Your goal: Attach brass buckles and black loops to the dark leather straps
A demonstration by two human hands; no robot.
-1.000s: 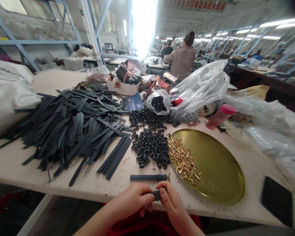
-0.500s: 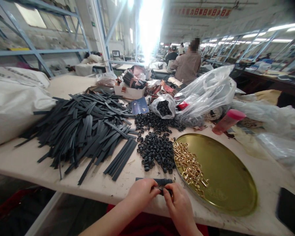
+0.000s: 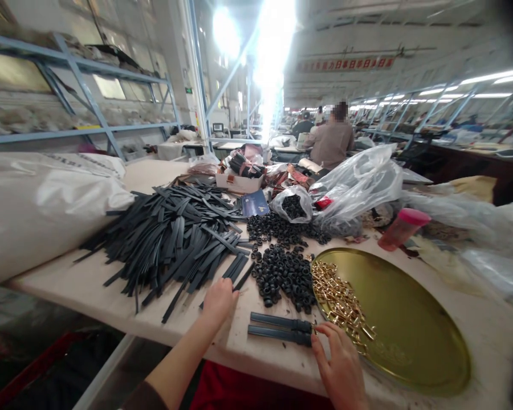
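My left hand [image 3: 219, 298] reaches to the near end of a few black straps [image 3: 235, 267] at the edge of the big strap pile [image 3: 175, 239]; its fingers curl down on them, and whether it grips one is hidden. My right hand [image 3: 340, 364] lies open with fingers spread beside two finished straps with loops [image 3: 280, 329] that lie side by side on the table. Its fingertips are near the gold buckles [image 3: 340, 299] in the round gold tray [image 3: 410, 336]. A heap of black loops [image 3: 286, 273] lies just beyond.
A large white sack [image 3: 38, 210] fills the left of the table. Clear plastic bags [image 3: 359, 182], a bag of loops [image 3: 294, 205], a cardboard box [image 3: 239, 182] and a pink-capped bottle [image 3: 404, 228] stand behind. A person [image 3: 331, 142] sits farther back.
Both hands held a strap with a loop between them; that strap now lies beside the first one. My left hand moved out to the strap pile, my right hand opened by the tray.
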